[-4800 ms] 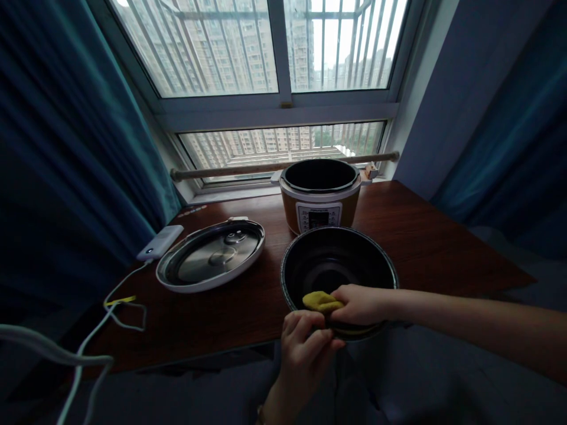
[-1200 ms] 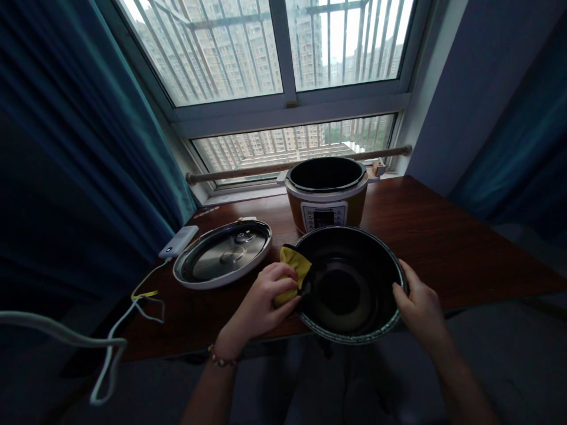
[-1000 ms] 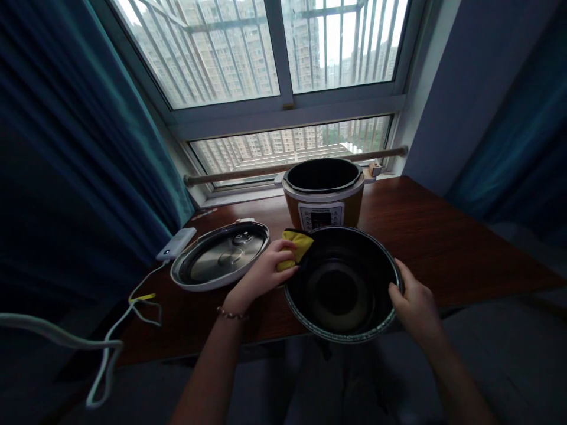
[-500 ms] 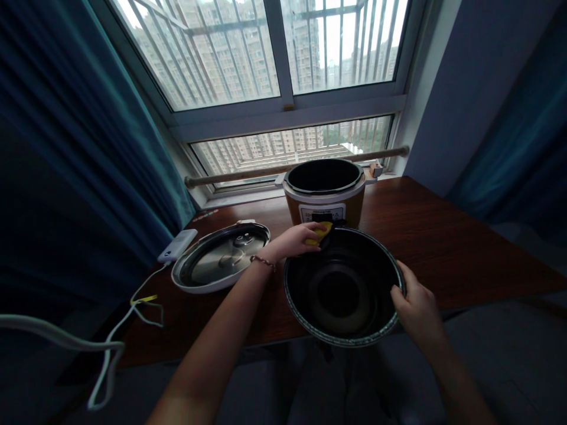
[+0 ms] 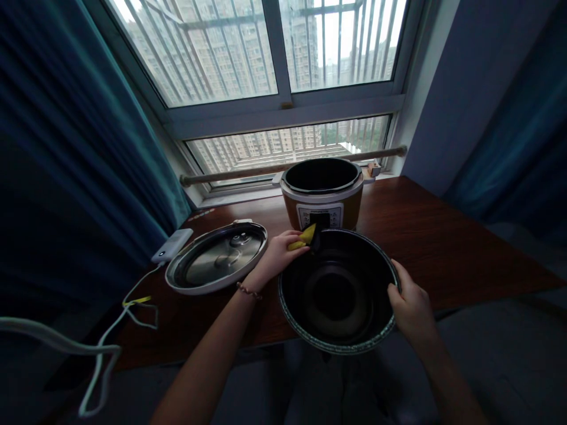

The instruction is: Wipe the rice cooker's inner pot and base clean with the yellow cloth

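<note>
A dark round inner pot point(image 5: 339, 295) is tilted toward me over the table's front edge, its black inside showing. My right hand point(image 5: 413, 304) grips its rim on the right, thumb inside. At the upper left of the rim, my left hand point(image 5: 283, 254) is closed on a yellow cloth point(image 5: 305, 237), which lies against the rim. Whether the cloth is a rag or a thin sponge I cannot tell. Right behind the pot stands the brown and white electric cooker point(image 5: 325, 195) with its top uncovered. Its oval lid point(image 5: 221, 260) lies upside down to the left, metal side up.
The wooden table point(image 5: 452, 248) reaches to the window sill. At its left end lies a white box-shaped device point(image 5: 172, 245) with a white cable point(image 5: 106, 336) trailing over the table's edge. A blue curtain point(image 5: 146, 147) hangs on the left.
My left hand has slid leftward along the rim with the yellow cloth, which now stands up in a fold. My right hand keeps its grip; the view has shifted slightly.
</note>
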`<state>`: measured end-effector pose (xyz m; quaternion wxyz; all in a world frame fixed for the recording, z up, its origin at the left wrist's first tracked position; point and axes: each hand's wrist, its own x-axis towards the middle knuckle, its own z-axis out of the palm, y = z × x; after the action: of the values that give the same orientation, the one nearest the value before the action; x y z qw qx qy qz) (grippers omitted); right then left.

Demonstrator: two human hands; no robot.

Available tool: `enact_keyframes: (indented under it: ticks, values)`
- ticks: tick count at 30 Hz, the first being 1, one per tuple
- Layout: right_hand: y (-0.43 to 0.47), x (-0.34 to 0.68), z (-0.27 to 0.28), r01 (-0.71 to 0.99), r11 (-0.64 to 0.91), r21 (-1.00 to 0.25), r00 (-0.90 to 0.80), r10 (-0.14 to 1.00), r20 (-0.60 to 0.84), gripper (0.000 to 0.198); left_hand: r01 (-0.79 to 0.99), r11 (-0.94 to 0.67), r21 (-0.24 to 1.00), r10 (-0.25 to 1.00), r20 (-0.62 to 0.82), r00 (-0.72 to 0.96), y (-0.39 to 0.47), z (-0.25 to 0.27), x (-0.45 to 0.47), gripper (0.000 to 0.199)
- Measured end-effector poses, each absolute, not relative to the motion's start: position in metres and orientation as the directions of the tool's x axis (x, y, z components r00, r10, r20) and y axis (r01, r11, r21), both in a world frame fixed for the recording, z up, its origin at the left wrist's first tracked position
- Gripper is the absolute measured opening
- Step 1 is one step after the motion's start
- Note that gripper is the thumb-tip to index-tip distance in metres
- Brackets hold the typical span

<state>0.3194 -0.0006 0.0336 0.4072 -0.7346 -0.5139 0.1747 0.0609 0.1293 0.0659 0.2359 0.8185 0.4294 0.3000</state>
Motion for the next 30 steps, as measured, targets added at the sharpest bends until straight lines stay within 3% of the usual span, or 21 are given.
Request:
enact_keyframes:
  ticks: [6,13,17,23,30]
  values:
    - [-0.001,0.317,0.04,0.574,-0.194,-0.796,0.421,0.903,0.083,0.058,0.713,-0.45,0.538,0.888,0.182,0.423,0.091,0.083,0.051,0.027]
    - [-0.002,0.319,0.037,0.598,-0.173,-0.783,0.412,0.904,0.115,0.057,0.929,-0.362,0.077,0.929,-0.054,0.367,0.022,0.11,0.059,0.022]
    - [-0.003,0.32,0.034,0.61,-0.152,-0.778,0.41,0.9,0.146,0.055,0.932,-0.359,-0.044,0.919,-0.192,0.345,-0.009,0.121,0.075,0.019]
    - [-0.003,0.319,0.036,0.608,-0.165,-0.777,0.409,0.903,0.129,0.055,0.791,-0.604,0.098,0.745,-0.282,0.604,-0.02,0.131,0.1,0.024]
    - [-0.002,0.32,0.034,0.609,-0.142,-0.78,0.406,0.901,0.153,0.054,0.544,-0.735,0.405,0.536,-0.144,0.832,-0.011,0.12,0.13,0.035]
